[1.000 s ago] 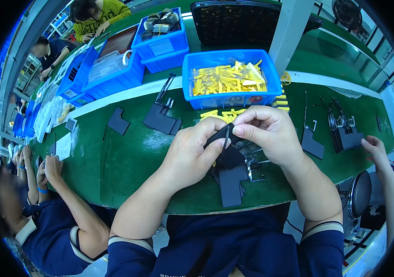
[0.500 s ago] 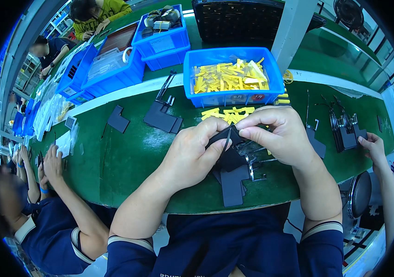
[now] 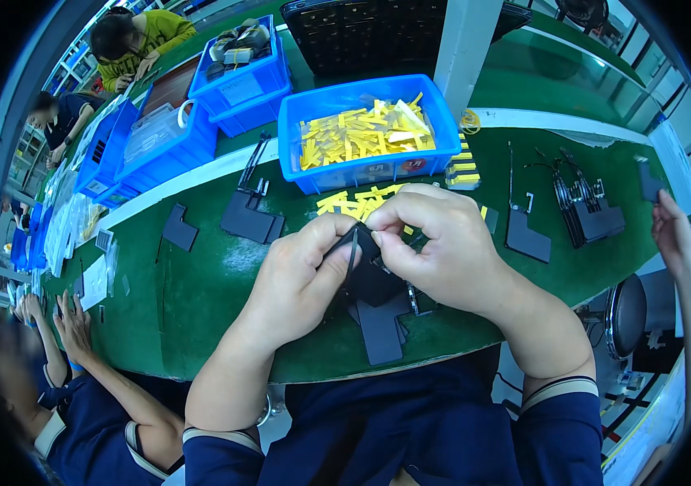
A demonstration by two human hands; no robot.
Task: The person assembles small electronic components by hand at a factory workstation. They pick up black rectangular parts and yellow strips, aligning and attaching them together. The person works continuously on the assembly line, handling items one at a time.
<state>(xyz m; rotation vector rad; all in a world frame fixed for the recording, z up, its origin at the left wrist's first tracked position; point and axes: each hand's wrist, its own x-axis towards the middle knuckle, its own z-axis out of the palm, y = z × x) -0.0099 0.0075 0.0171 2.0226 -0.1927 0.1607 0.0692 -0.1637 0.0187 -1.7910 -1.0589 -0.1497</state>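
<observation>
Left hand point(image 3: 301, 271) and right hand point(image 3: 434, 243) meet at near table edge — both pinched shut on small black part point(image 3: 359, 247), held above green mat point(image 3: 199, 283). Keep fingertip grip firm, part steady — spare black pieces point(image 3: 379, 324) lie directly beneath.

Bin point(image 3: 365, 170) behind hands point(image 3: 378, 259)

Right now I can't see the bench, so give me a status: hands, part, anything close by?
Left hand and right hand both pinching small flat black part. Loose yellow strips just behind, on green table.
</observation>
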